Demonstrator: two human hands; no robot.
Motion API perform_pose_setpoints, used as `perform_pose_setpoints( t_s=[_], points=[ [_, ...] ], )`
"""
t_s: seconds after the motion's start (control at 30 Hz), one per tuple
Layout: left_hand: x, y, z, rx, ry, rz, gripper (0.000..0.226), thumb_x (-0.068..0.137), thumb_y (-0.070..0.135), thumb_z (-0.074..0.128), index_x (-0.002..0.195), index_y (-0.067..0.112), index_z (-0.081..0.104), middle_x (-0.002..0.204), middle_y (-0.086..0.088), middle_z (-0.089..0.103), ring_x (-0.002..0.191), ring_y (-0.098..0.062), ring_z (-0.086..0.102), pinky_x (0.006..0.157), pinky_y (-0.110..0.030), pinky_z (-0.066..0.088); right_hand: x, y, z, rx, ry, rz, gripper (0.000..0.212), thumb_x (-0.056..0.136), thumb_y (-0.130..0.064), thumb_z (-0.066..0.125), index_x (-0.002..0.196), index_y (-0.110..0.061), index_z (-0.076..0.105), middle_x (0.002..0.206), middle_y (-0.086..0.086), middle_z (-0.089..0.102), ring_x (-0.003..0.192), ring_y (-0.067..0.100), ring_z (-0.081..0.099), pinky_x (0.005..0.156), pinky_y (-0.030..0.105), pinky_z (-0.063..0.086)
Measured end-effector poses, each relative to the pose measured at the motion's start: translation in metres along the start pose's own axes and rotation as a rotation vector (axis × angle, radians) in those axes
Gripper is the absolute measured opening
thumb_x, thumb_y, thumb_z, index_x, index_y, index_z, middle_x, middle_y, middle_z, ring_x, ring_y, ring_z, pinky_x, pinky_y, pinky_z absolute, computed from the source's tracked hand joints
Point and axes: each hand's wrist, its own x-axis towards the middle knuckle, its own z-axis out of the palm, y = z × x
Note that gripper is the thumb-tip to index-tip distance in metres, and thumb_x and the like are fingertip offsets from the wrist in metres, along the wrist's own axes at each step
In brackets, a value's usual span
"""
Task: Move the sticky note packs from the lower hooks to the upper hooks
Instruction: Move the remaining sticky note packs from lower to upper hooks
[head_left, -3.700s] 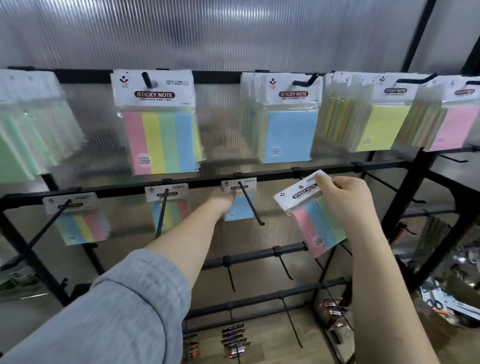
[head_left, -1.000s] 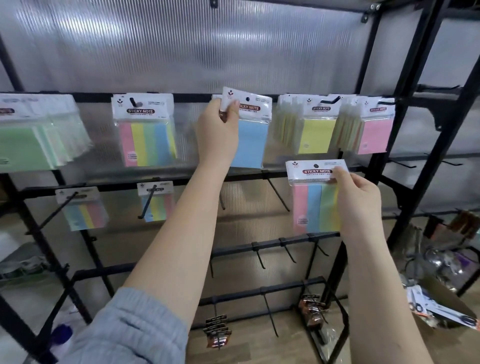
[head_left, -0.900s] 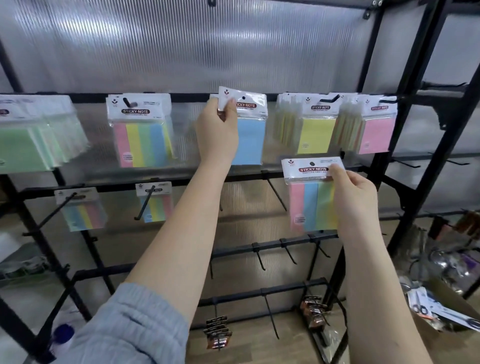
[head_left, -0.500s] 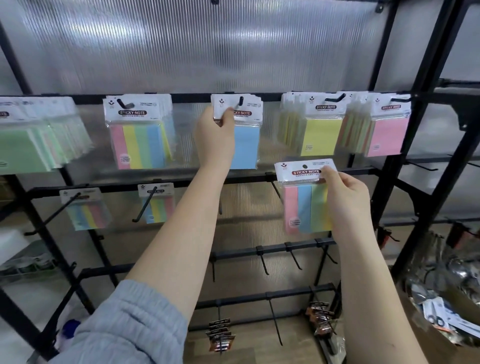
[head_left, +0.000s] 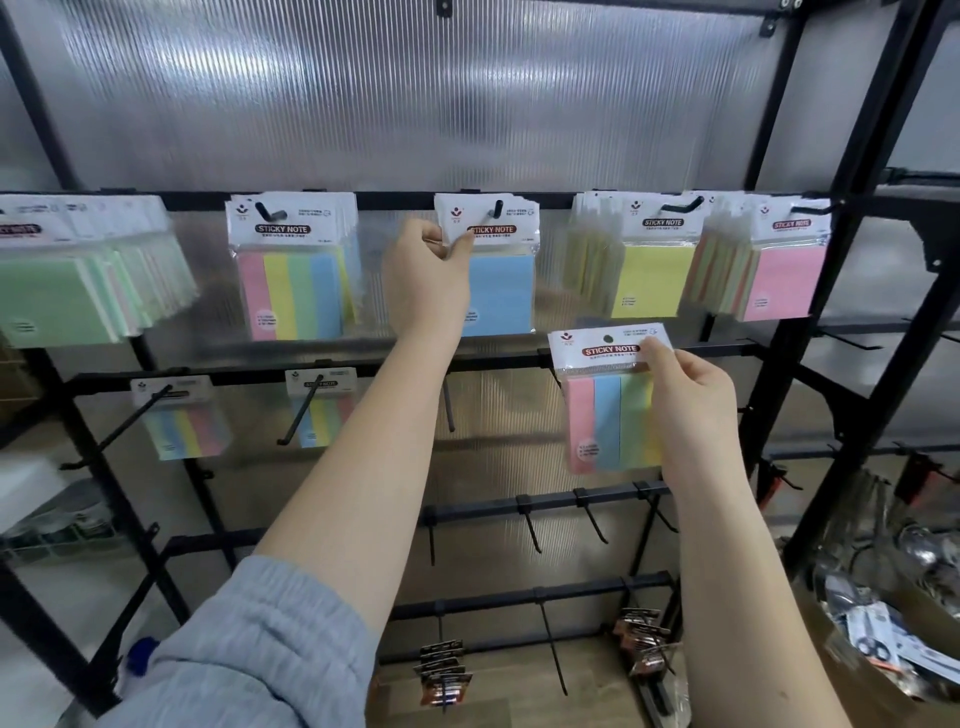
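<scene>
**Blue pack now hung on an upper hook; striped pack waiting**

A black wire display rack (head_left: 519, 366) is seen from above the person's arms. The blue sticky note pack (head_left: 500, 291) is now threaded onto the upper middle hook (head_left: 497, 209), where half a second ago its header was just reaching the hook tip and a second ago it was tilted in front of the hook. Its header corner is pinched by the left hand (head_left: 428, 275), so the grip has not yet been released. A striped pink, blue, green and yellow pack (head_left: 608, 405) is held by the right hand (head_left: 685, 400), grasped along its right edge, in front of the lower rail and below the yellow packs (head_left: 649, 270). Two more striped packs (head_left: 179, 415) (head_left: 322, 408) are seen hanging on lower hooks at left. One move is judged nearly complete; three packs are judged left to be lifted.
</scene>
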Motion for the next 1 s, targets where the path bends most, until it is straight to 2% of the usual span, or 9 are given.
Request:
perform_pose_setpoints(
  t_s=[0.13, 0.23, 0.4, 0.53, 0.67, 0.8, 0.9, 0.97, 1.0],
  points=[
    [-0.005, -0.004, -0.016, 0.081, -0.016, 0.001, 0.013, 0.093, 0.03, 0.055, 0.09, 0.018, 0.053, 0.078, 0.011, 0.056, 0.076, -0.012, 0.054, 0.064, -0.026, 0.043, -0.01, 0.003, 0.008, -0.005, 0.002, -0.002, 0.035, 0.092, -0.029, 0.052, 0.087, 0.004, 0.06, 0.072, 0.0, 0.059, 0.07, 0.015, 0.047, 0.066, 0.027, 0.035],
    [-0.007, -0.008, -0.039, 0.153, -0.035, 0.012, 0.014, 0.096, 0.026, 0.048, 0.094, 0.015, 0.057, 0.088, 0.005, 0.059, 0.08, -0.014, 0.053, 0.063, -0.023, 0.038, -0.018, 0.004, 0.014, -0.01, 0.009, -0.007, 0.032, 0.093, -0.029, 0.051, 0.085, -0.001, 0.064, 0.066, -0.006, 0.06, 0.064, 0.01, 0.049, 0.057, 0.024, 0.036],
    [-0.016, -0.025, -0.093, 0.191, -0.13, 0.08, 0.014, 0.096, 0.022, 0.048, 0.09, 0.014, 0.057, 0.083, 0.005, 0.058, 0.071, -0.008, 0.051, 0.06, -0.017, 0.036, -0.036, 0.003, 0.03, -0.016, 0.029, -0.022, 0.027, 0.093, -0.028, 0.051, 0.079, -0.008, 0.061, 0.064, -0.005, 0.056, 0.05, 0.003, 0.044, 0.046, 0.015, 0.034],
    [-0.024, -0.046, -0.139, 0.245, -0.144, 0.037, 0.014, 0.096, 0.021, 0.048, 0.092, 0.015, 0.059, 0.079, 0.008, 0.056, 0.069, -0.008, 0.052, 0.059, -0.018, 0.041, -0.057, 0.003, 0.05, -0.003, 0.016, -0.053, 0.032, 0.095, -0.03, 0.051, 0.068, -0.012, 0.057, 0.058, -0.01, 0.056, 0.046, 0.001, 0.044, 0.039, 0.01, 0.032],
    [-0.022, -0.068, -0.178, 0.332, -0.138, 0.007, 0.012, 0.096, 0.021, 0.048, 0.094, 0.016, 0.059, 0.076, 0.012, 0.054, 0.066, 0.001, 0.048, 0.053, -0.013, 0.033, -0.083, 0.003, 0.076, 0.045, -0.041, -0.125, 0.029, 0.096, -0.033, 0.053, 0.071, -0.021, 0.064, 0.057, -0.017, 0.065, 0.049, -0.008, 0.056, 0.047, 0.007, 0.042],
    [-0.019, -0.09, -0.21, 0.457, -0.178, -0.046, 0.014, 0.095, 0.018, 0.045, 0.092, 0.016, 0.058, 0.077, 0.009, 0.056, 0.066, -0.011, 0.052, 0.056, -0.028, 0.044, -0.101, 0.001, 0.105, 0.074, -0.066, -0.137, 0.026, 0.094, -0.034, 0.056, 0.071, -0.026, 0.067, 0.063, -0.019, 0.068, 0.061, -0.004, 0.061, 0.062, 0.018, 0.049],
    [-0.015, -0.106, -0.228, 0.537, -0.172, -0.095, 0.017, 0.094, 0.016, 0.04, 0.091, 0.016, 0.057, 0.083, -0.003, 0.063, 0.071, -0.025, 0.061, 0.063, -0.037, 0.049, -0.107, -0.005, 0.129, 0.079, -0.082, -0.151, 0.028, 0.093, -0.033, 0.058, 0.07, -0.02, 0.068, 0.062, -0.014, 0.068, 0.055, 0.0, 0.059, 0.058, 0.015, 0.045],
    [-0.011, -0.116, -0.236, 0.61, -0.164, -0.103, 0.02, 0.096, 0.016, 0.037, 0.094, 0.015, 0.057, 0.085, -0.004, 0.063, 0.077, -0.026, 0.06, 0.061, -0.037, 0.048, -0.11, -0.011, 0.144, 0.084, -0.1, -0.171, 0.038, 0.092, -0.036, 0.06, 0.081, 0.0, 0.068, 0.07, 0.003, 0.069, 0.058, 0.021, 0.054, 0.062, 0.022, 0.041],
    [-0.009, -0.121, -0.239, 0.64, -0.171, -0.105, 0.021, 0.097, 0.016, 0.036, 0.096, 0.015, 0.057, 0.087, -0.004, 0.063, 0.079, -0.026, 0.059, 0.059, -0.036, 0.045, -0.112, -0.015, 0.152, 0.084, -0.111, -0.178, 0.042, 0.091, -0.037, 0.061, 0.084, 0.004, 0.066, 0.07, 0.005, 0.064, 0.059, 0.019, 0.049, 0.062, 0.023, 0.04]
  ],
)
